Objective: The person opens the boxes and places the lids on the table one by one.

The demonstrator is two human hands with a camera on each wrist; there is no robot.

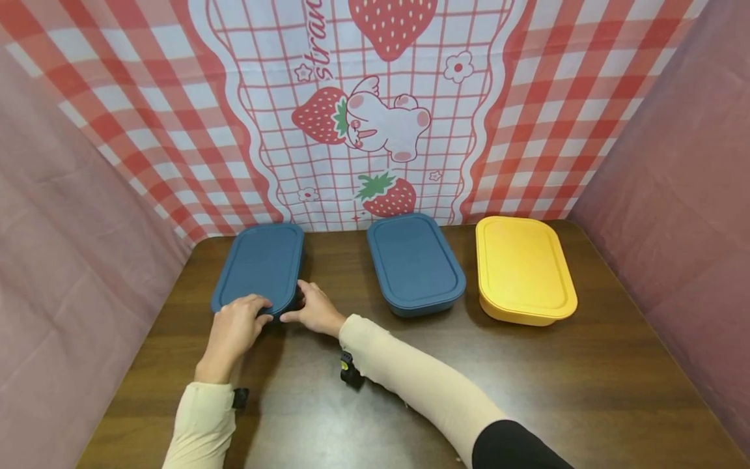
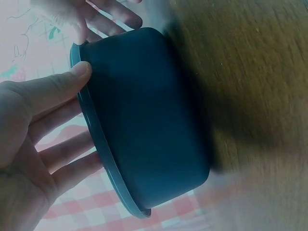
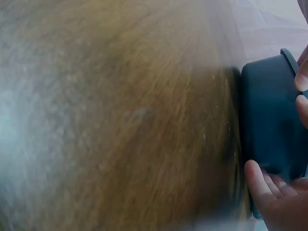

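At the left of the table in the head view sits a lidded blue food container (image 1: 260,260). My left hand (image 1: 230,331) pinches the front edge of its lid, the thumb (image 2: 57,89) under the rim and the fingers over the top. Around the front right corner, my right hand (image 1: 319,311) holds the container's side with thumb and fingers spread apart. The lid lies level on the container. From the left wrist view, the container's dark front wall (image 2: 144,115) shows, with the right fingertips at its corner.
A second blue container (image 1: 416,260) with its lid on stands mid-table near the back. Right of it is a yellow lidded container (image 1: 524,264). A strawberry-print checked cloth (image 1: 375,130) hangs behind the brown wooden table (image 1: 363,430), with pink cloth at both sides.
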